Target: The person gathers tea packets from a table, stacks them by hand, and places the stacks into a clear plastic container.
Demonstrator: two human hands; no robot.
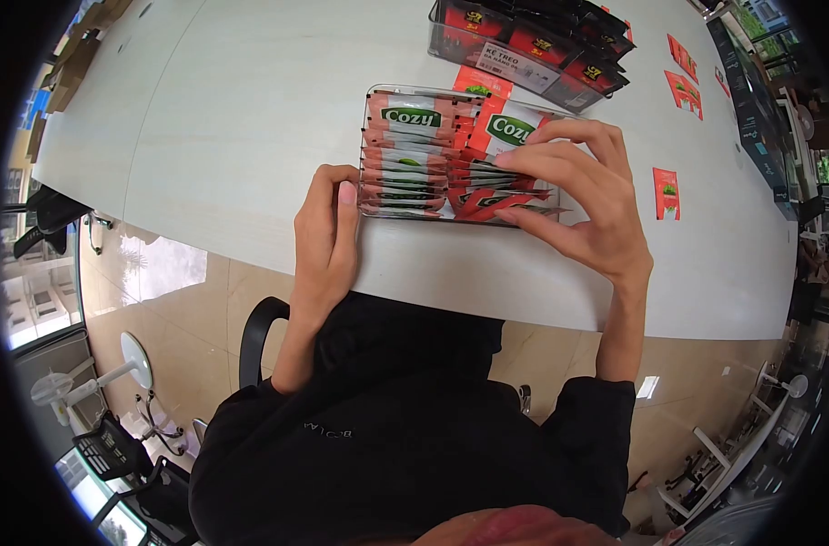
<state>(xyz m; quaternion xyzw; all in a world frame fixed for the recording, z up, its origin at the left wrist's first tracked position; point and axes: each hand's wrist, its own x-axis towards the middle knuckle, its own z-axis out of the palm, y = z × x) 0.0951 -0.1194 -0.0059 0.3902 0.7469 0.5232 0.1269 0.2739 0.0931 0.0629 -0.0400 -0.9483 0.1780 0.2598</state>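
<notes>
A clear plastic box [362,150] near the table's front edge holds two rows of Cozy sachets. The left row [405,164] has pinkish packets standing on edge; the right row has red ones [505,127], some tilted. My left hand [328,227] is closed around the box's left side, its thumb along the wall. My right hand [592,196] reaches over the box's right side, fingers curved and apart, fingertips touching the red sachets. Whether a sachet is pinched between them cannot be made out.
A second clear box [524,68] with black and red packets stands behind, a red sachet [483,82] by it. Single red sachets lie on the table [251,118] to the right, one [667,194] nearest. A long dark box [751,118] lies along the right edge.
</notes>
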